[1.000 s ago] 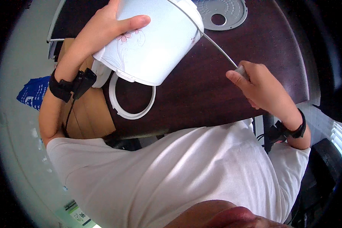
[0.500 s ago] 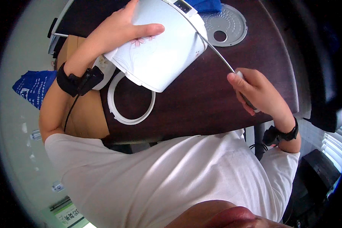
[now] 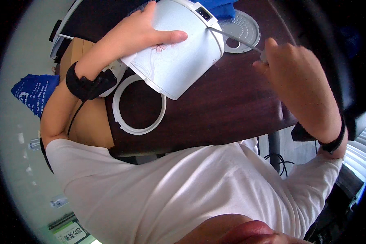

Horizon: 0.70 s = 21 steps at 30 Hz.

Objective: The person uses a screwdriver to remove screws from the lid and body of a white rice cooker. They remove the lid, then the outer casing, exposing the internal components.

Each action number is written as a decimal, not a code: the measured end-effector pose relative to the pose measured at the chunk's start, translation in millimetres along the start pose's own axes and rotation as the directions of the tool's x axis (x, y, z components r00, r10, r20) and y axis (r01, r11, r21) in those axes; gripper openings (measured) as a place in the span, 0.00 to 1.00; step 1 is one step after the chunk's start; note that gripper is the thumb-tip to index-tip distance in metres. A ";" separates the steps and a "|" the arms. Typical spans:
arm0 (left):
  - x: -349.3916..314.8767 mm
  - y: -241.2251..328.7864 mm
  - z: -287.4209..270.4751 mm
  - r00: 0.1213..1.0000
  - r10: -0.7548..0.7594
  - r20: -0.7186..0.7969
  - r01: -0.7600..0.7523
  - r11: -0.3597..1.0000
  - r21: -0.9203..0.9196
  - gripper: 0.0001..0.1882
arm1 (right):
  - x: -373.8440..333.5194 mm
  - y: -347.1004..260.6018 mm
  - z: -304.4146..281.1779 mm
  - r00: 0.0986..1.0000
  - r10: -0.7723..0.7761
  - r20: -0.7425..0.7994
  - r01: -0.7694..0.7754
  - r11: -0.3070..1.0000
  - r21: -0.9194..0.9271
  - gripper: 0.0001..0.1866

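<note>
A white rice cooker body (image 3: 187, 65) with pink flower prints lies tilted on its side at the upper middle. My left hand (image 3: 140, 34) grips it from the left, thumb laid along its curved wall. In my right hand (image 3: 293, 61) is a screwdriver (image 3: 236, 37), its handle mostly hidden by the fingers. The screwdriver's tip touches the seam between the cooker's wall and its end rim, just below a dark socket (image 3: 202, 13). Close below the cooker, a white plastic ring (image 3: 140, 131) lies flat on the table.
Beyond the cooker's far right end are a round perforated silver metal plate (image 3: 250, 28) and a blue cloth (image 3: 223, 10). A cardboard box (image 3: 89, 126) stands at the left, near a blue bag (image 3: 35, 93). The dark table (image 3: 215, 110) has a curved right edge.
My right hand has risen and turned over, with the back of the hand now up. The screwdriver lies flatter against the rim. The cooker has shifted slightly right.
</note>
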State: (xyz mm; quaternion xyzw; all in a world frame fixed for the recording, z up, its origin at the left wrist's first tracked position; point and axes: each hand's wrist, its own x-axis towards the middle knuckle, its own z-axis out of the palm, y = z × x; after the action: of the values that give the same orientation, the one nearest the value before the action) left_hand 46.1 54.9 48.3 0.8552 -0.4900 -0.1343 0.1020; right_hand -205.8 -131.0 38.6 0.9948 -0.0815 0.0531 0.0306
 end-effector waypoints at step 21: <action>12.1 -36.7 -2.0 0.988 0.000 0.155 0.013 0.996 -0.086 0.51 | 64.7 -2.8 142.5 0.987 0.104 -0.124 0.076 0.372 0.925 0.31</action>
State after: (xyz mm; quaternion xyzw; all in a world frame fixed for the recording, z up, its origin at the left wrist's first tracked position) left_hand 82.4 62.8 37.4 0.8386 -0.4874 -0.2216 0.1001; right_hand -127.5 -148.5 -95.9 0.8322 -0.0435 0.1699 -0.5260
